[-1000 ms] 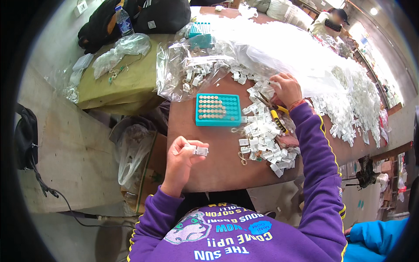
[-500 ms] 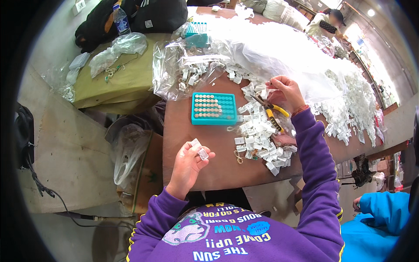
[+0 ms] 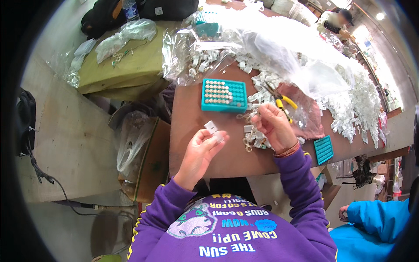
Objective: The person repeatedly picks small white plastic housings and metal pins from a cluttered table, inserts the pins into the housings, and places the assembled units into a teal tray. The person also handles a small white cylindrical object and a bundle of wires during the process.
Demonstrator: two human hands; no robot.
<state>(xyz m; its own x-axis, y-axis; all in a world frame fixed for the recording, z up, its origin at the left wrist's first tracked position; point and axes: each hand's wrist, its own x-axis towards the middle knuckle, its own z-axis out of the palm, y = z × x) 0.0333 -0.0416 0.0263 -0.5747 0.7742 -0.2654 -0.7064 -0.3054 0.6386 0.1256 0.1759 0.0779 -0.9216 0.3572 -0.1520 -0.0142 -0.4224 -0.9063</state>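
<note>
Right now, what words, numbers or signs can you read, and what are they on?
Purple long-sleeved sweatshirt: large white, yellow and blue lettering, upside down; I won't copy it.
Clear plastic bottle, blue label: too small.
White square tag on black fabric bundle: too small.

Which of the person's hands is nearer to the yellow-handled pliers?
Right. The right hand is just on the near side of the pliers; whether it touches them is unclear. The left hand is farther off to the left, holding a white plastic piece.

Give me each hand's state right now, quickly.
Left hand: closed on a small white plastic piece.
Right hand: partly curled; whether it holds anything cannot be told.
</note>
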